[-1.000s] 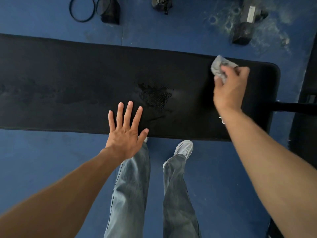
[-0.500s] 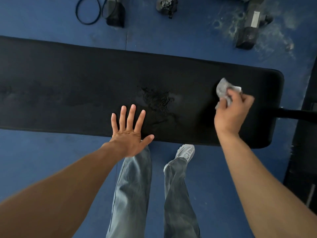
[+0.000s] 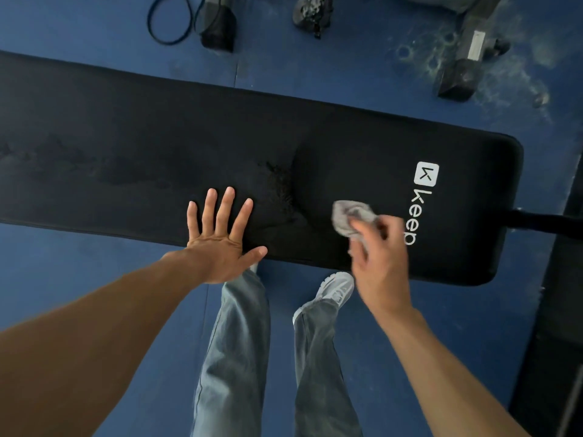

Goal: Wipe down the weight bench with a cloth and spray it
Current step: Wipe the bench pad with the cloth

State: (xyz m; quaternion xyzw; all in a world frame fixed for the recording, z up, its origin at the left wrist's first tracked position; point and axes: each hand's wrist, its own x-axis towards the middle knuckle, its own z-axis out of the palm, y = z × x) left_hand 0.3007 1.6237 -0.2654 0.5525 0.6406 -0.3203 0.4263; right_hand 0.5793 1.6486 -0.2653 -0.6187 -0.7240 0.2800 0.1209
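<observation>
Gripping cloth (image 3: 347, 219) near bench (image 3: 189, 137) edge

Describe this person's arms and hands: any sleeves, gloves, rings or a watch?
Both forearms are bare, with no sleeves in view. The left hand wears no glove, ring or watch. The right hand is blurred, but shows no glove or wristband either. Below are light blue jeans and a pale sneaker.

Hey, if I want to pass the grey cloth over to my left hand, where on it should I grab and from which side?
Pinch the bunched end of the grey cloth that sticks out past the right hand, coming from the left along the bench. That end is exposed and faces the left hand; the rest is wadded inside the right hand's grip.
</observation>
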